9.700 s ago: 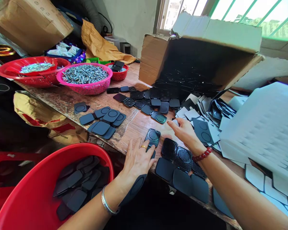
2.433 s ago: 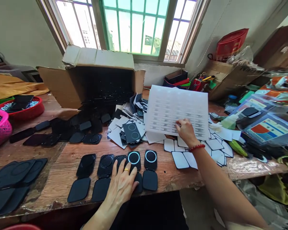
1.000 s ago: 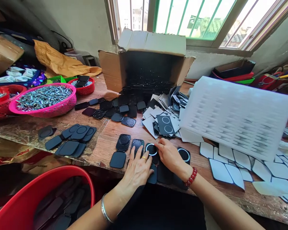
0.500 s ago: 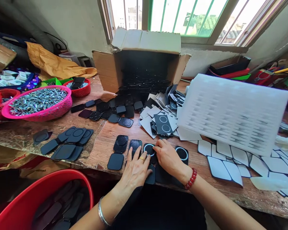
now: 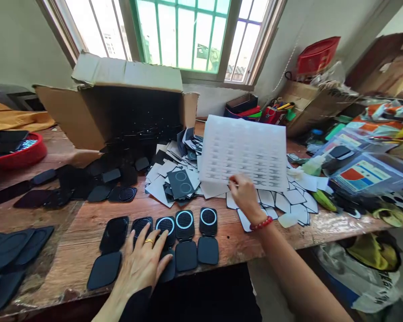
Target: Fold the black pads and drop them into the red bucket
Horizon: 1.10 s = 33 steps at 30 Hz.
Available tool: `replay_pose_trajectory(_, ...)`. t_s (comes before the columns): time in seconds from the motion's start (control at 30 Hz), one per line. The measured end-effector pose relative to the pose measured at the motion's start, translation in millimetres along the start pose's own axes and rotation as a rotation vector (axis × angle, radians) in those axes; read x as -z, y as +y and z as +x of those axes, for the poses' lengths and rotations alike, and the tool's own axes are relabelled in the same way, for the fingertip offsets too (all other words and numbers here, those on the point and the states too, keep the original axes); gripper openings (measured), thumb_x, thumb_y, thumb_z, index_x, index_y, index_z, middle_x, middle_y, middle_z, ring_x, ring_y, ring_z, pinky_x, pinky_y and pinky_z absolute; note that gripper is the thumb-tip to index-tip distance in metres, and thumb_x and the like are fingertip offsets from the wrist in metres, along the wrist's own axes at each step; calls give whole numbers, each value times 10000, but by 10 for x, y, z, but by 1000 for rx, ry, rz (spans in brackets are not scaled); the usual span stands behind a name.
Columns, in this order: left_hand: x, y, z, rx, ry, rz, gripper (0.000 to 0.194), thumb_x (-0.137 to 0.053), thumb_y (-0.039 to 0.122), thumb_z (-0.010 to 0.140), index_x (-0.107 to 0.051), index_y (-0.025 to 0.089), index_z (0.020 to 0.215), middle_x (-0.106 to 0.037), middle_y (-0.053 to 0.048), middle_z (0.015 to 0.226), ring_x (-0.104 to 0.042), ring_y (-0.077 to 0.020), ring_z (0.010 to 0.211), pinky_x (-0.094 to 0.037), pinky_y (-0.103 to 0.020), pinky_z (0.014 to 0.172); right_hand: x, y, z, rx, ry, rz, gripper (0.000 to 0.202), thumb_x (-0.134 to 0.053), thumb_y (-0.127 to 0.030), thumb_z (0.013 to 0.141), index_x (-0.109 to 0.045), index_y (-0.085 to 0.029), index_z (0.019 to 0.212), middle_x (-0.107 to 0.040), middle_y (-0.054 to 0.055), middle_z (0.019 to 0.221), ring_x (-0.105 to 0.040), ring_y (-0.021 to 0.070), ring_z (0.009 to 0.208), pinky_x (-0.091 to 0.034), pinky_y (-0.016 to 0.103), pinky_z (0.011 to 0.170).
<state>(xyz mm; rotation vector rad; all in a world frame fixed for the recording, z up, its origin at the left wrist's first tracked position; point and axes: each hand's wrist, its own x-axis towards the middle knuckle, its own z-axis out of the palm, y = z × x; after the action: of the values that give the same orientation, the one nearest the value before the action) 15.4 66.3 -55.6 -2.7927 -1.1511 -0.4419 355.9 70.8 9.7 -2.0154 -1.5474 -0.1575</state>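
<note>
Seen from above, my left hand (image 5: pixel 143 257) is palm down with its fingers fanned apart, its forearm entering from the bottom left of centre, while my bare right arm slants in from the lower right, stretched farther forward, my right hand (image 5: pixel 244 194) half curled, its fingertips blurred.

left hand (image 5: pixel 139 264): ungloved, gold-coloured ring (image 5: pixel 149 241) with a banded look on one finger | left wrist: black patch (image 5: pixel 137 304) along the lower edge, cuff or other garment, cannot tell | right hand (image 5: pixel 244 197): ungloved; round dark-red beads strung as a bracelet (image 5: pixel 261 223); forearm bare | lap: plain black clothing (image 5: pixel 208 295)
</note>
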Motion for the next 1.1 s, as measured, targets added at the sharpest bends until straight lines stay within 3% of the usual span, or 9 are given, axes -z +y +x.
replay_pose_trajectory(0.13,12,72,62,-21,67,48,457,-540,297,878,-583,248,1330,-661,-121,1251,-521,-347,1256,-355,-546,1051,259,631,198,-216,169,-163,274,-394,-80,852,-662,-125,883,-588,161,917,-541,299,952,-426,426,862)
replay_pose_trajectory(0.23,20,91,88,-108,103,53,471,-556,317,878,-563,264,1346,-643,-108,1286,-535,-341,1244,-412,-520,1007,303,823,233,-269,192,-231,278,-402,-82,836,-673,-135,876,-587,148,907,-554,279,888,-445,397,800)
replay_pose_trajectory(0.4,45,61,56,-158,131,55,429,-569,317,877,-593,288,1304,-638,-98,1296,-543,-336,1240,-445,-505,984,282,870,277,-258,161,-298,222,-448,-101,840,-667,-131,866,-594,149,902,-560,270,844,-444,365,726)
replay_pose_trajectory(0.7,59,11,-81,21,134,-52,352,-511,293,916,-639,254,1241,-623,-110,1296,-491,-336,1294,-388,-537,1057,259,954,271,-171,142,-342,196,-457,-113,851,-647,-144,813,-569,134,894,-534,255,831,-435,351,725)
replay_pose_trajectory(0.97,-6,-338,-273,141,107,-23,412,-521,404,912,-611,214,1266,-644,-128,1254,-522,-347,1262,-425,-518,1027,240,1017,168,-26,305,-284,137,-430,-156,854,-562,-187,835,-535,105,868,-518,264,876,-453,382,811)
replay_pose_trajectory(1.1,18,-438,-361,226,46,-6,422,-552,384,896,-607,183,1263,-646,-137,1249,-523,-356,1254,-432,-525,1029,323,915,83,11,452,-222,141,-414,-215,864,-554,-194,853,-521,105,800,-521,310,882,-444,466,821)
